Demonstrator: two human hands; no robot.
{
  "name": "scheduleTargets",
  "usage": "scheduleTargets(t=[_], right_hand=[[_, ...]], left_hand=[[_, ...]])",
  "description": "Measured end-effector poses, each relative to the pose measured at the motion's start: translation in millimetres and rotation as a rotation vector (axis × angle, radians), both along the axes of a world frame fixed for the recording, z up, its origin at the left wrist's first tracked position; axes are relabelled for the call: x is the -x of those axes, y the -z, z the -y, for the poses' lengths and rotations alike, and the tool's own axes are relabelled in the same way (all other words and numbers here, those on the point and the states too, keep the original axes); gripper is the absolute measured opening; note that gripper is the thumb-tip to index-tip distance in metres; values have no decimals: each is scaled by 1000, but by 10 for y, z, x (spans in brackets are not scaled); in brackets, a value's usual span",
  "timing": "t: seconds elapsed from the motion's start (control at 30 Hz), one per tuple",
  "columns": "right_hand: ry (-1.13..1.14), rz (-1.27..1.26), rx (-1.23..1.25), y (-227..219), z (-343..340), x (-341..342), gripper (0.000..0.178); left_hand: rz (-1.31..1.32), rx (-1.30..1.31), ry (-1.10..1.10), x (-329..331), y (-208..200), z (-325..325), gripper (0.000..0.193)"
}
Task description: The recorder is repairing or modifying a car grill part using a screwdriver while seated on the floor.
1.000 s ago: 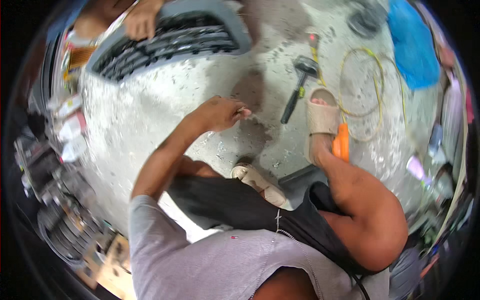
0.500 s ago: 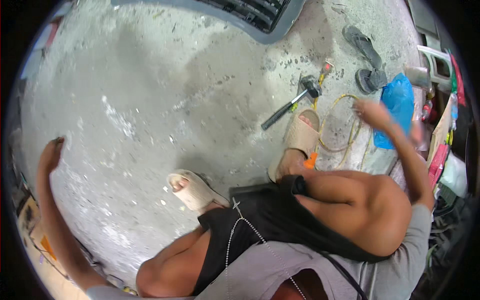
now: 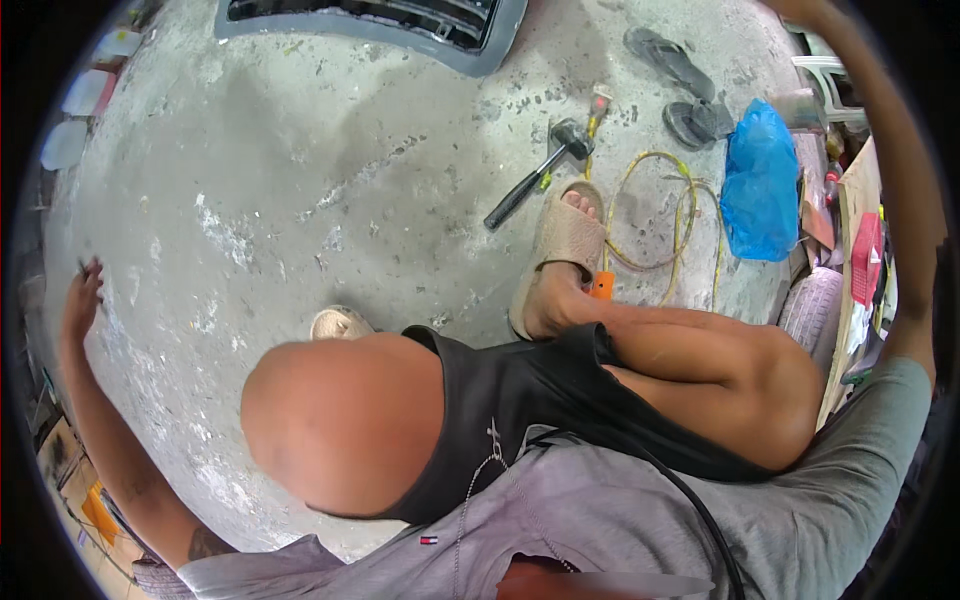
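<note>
Hammer (image 3: 522, 192) aslant (head toward upper right)

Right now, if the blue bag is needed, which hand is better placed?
Probably the right: that arm is nearer the blue bag, though its fingers are out of view. The left hand is at the opposite side.

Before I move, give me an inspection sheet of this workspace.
Surface: concrete floor, speckled and smeared.
Job's things: hammer lying on the floor; gray-framed grille, cut off at the top edge.
Clutter: dark sandals and blue bag, right of the hammer.
Grips: left grip held out at left, contents unclear; right grip out of view.
Cables: yellow cord, looped beside the right beige slipper.
Surroundings: pale containers along the left edge.
</note>
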State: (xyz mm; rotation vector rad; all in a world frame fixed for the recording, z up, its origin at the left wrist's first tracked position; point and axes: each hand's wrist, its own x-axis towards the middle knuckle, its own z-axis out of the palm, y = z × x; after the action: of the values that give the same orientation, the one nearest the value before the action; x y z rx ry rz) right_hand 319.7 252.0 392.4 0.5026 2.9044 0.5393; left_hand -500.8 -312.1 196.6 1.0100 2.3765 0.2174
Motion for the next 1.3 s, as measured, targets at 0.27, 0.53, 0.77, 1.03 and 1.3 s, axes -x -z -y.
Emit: scheduleTargets(t=[0.27, 0.53, 0.77, 1.03, 1.3], right_hand=[[325, 430, 308, 332, 1174, -1405, 30], [327, 233, 434, 704, 1128, -1692, 29], [15, 127, 568, 1828, 546, -1112, 31], [-94, 180, 732, 2885, 688, -590, 34], [111, 201, 834, 2930, 626, -1219, 28]], left_hand=[[-225, -106, 404, -3427, -827, -1558, 40], [-123, 298, 332, -4177, -1225, -1479, 46], [-353, 365, 402, -4596, -1596, -1902, 38], [-350, 134, 730, -5226, -1521, -2376, 36], [-270, 246, 1010, -5240, -792, -2719, 39]])
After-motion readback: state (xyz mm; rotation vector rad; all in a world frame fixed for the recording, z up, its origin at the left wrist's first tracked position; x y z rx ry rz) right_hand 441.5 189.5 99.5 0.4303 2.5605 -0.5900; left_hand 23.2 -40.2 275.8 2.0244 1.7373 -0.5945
